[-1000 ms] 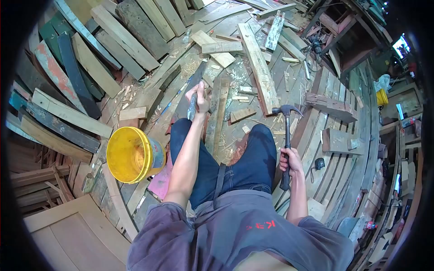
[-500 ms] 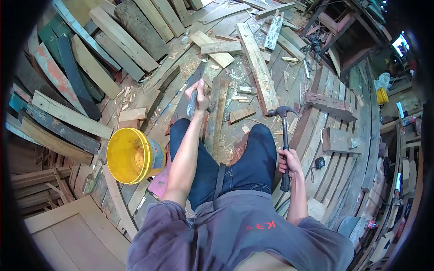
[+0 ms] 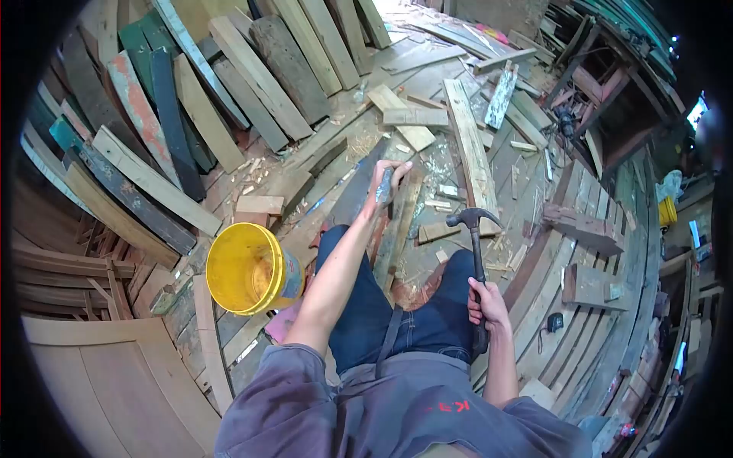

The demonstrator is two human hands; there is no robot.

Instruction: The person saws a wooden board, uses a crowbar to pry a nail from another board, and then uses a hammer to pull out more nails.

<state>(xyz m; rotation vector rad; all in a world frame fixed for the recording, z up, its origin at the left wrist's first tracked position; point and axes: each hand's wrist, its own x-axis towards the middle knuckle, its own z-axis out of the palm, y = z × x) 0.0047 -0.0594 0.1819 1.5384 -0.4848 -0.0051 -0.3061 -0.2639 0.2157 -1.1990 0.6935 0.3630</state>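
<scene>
My right hand (image 3: 489,303) is closed around the lower handle of a claw hammer (image 3: 479,248), its metal head pointing away from me beside my right knee. In front of my left knee, my left hand (image 3: 388,183) is closed on what looks like a chisel (image 3: 384,188) with a worn blue-grey handle. The fingers and the angle hide most of it, including its blade. Beneath that hand, narrow wooden boards (image 3: 405,225) run between my legs. A dark plank (image 3: 353,191) lies just left of the hand.
A yellow bucket (image 3: 246,269) stands left of my legs. Boards (image 3: 286,65) lean at the upper left. A long pale plank (image 3: 468,141), offcuts and shavings cover the floor ahead. On slats at right sit a wood block (image 3: 592,286) and a small black tape measure (image 3: 555,322).
The view has turned, so the surroundings appear shifted right and slightly down. My left hand has changed its pose, its fingertips now pointing right. The hammer stays in my right hand.
</scene>
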